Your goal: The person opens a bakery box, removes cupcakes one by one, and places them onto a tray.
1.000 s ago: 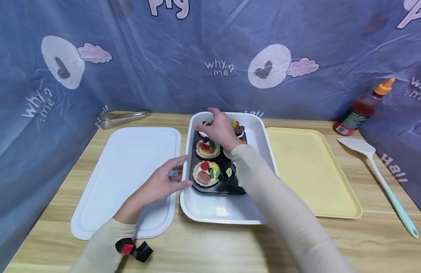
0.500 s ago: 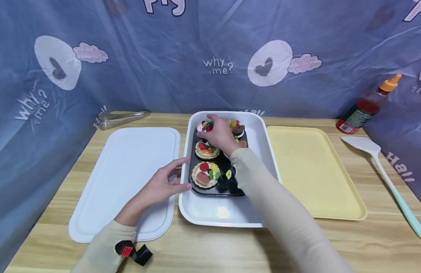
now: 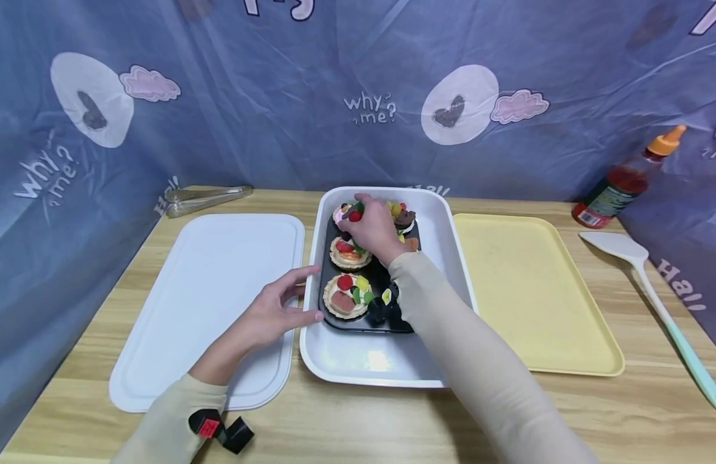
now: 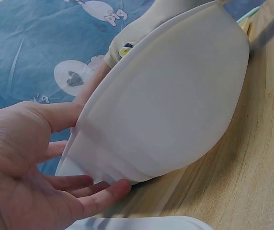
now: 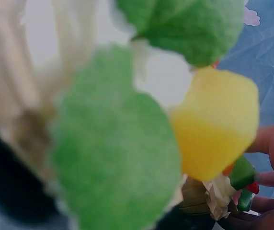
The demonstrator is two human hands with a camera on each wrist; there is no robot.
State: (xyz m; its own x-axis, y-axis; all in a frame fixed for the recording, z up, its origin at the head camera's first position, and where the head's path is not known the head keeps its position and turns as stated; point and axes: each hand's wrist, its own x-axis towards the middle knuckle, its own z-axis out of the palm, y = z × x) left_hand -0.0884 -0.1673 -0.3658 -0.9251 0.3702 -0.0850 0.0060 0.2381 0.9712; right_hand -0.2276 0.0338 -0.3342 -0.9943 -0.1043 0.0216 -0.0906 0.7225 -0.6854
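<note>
Head view shows the right hand (image 3: 372,225) reaching over the deep white tray (image 3: 375,370), its bent thumb and forefinger around the pink tart (image 3: 339,211) at the back left of the black pan (image 3: 358,326); whether the fingers are clamped on that tart cannot be told; the remaining fingers are hidden in this view. The left hand (image 3: 270,316) lies at the tray's left side with its fingers spread and relaxed, thumb and forefinger touching the rim; the left wrist view shows its other fingers by the outer wall. The pan sits inside the tray; the middle tart (image 3: 350,253) and the front tart (image 3: 347,298) line up before the pink one, and another tart (image 3: 405,220) sits at the back right; the right wrist view holds blurred green leaves (image 5: 118,143) and a yellow piece (image 5: 218,124) close up, with fingers beside red and green toppings farther back. On the wooden table (image 3: 358,425) a flat white board (image 3: 218,270) lies left of the tray and a yellow tray (image 3: 526,290) right; tongs (image 3: 203,201) lie at the back left; a sauce bottle (image 3: 613,187) and a spatula (image 3: 653,299) are at the far right.
</note>
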